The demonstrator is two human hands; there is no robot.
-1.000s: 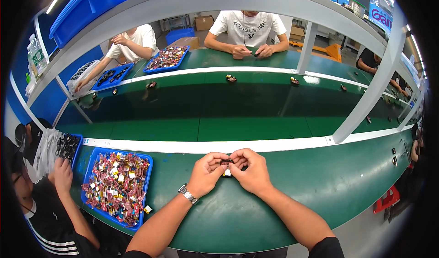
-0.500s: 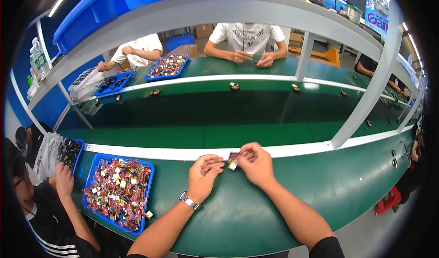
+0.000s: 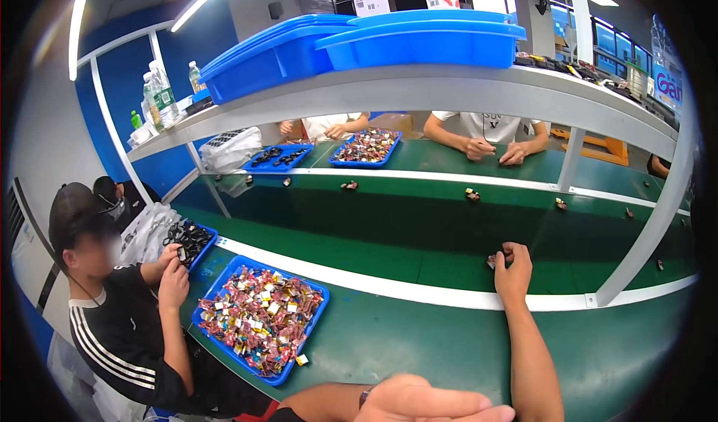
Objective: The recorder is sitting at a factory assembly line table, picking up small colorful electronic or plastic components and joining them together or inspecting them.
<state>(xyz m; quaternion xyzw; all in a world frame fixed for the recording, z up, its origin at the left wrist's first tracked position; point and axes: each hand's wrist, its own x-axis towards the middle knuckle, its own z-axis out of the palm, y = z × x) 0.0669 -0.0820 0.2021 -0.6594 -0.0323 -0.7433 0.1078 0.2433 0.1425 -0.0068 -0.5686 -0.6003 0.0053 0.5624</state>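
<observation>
My right hand [image 3: 513,274] reaches over the white rail onto the green conveyor belt. Its curled fingers are at a small battery piece with dark red wiring [image 3: 491,260], partly hidden by the fingertips and apparently still gripped. Low in the picture, close to the camera, my left hand [image 3: 426,401] has its fingers stretched toward the right and nothing visible in it. Left of my hands stands a blue tray [image 3: 323,302] heaped with small white-and-yellow battery pieces with reddish wires [image 3: 258,317]. One loose piece [image 3: 302,360] lies by the tray's near right corner.
At the left a person [image 3: 123,310] handles black parts beside another blue tray [image 3: 211,246]. Several small assemblies [image 3: 472,194] lie along the belt. Across it, people work by more trays [image 3: 393,147]. A grey shelf [image 3: 419,97] with blue bins [image 3: 426,44] spans above; its post [image 3: 647,220] stands right.
My right hand has carried the battery piece forward from the bench to over the belt. My left hand has drawn back and down. The whole view has swung left and up.
</observation>
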